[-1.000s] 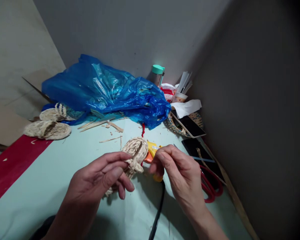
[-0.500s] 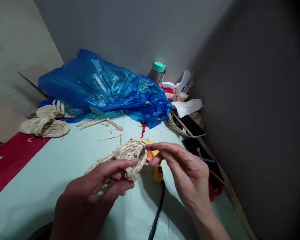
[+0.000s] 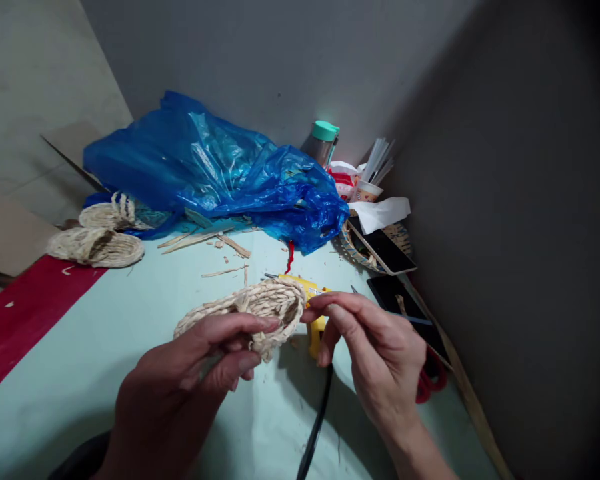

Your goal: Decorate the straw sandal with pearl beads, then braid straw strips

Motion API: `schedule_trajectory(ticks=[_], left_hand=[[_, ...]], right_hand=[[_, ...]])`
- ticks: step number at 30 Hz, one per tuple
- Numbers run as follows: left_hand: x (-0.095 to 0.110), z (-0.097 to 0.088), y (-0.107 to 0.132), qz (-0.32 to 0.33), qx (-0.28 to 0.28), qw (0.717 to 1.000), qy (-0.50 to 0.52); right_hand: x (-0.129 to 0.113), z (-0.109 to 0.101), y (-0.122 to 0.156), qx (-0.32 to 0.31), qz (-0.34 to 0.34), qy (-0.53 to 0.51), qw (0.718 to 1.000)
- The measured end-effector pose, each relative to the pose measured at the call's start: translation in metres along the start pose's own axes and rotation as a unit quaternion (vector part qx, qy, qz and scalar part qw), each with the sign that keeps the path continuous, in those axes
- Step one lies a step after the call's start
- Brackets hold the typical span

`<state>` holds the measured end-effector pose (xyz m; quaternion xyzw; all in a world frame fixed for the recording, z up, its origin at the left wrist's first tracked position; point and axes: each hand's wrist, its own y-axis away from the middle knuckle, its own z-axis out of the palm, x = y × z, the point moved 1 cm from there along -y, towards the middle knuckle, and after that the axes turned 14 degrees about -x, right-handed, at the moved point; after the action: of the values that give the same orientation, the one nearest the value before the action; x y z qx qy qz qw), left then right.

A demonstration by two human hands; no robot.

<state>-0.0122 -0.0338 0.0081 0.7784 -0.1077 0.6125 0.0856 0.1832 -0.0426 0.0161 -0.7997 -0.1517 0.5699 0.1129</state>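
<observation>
Head view: coarse, oval, braided-fibre slipper (image 3: 263, 301)

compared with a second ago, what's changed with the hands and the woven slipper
In the left hand, the woven slipper has turned from a steep slant to lying more level across the view. The right hand, apart from it before, now reaches its right end; contact is hard to tell. The blue bag and green-lidded bottle stayed put.
</observation>
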Motion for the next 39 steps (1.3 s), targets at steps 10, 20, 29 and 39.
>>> schedule_trajectory(ticks=[10,20,29,39], left_hand=[[-0.005,-0.006,0.002,0.010,-0.038,0.998,-0.057],[0.006,-0.004,-0.004,-0.071,0.002,0.997,0.017],[0.010,0.000,-0.010,-0.059,-0.042,0.997,0.032],[0.009,-0.008,-0.017,0.043,-0.063,0.978,-0.193]], right_hand=[[-0.003,0.000,-0.002,-0.001,0.012,0.028,1.000],[-0.004,0.000,-0.002,-0.016,-0.022,0.063,0.998],[-0.011,0.011,-0.006,-0.173,-0.103,0.199,0.959],[-0.006,0.019,-0.002,-0.210,0.023,0.126,0.969]])
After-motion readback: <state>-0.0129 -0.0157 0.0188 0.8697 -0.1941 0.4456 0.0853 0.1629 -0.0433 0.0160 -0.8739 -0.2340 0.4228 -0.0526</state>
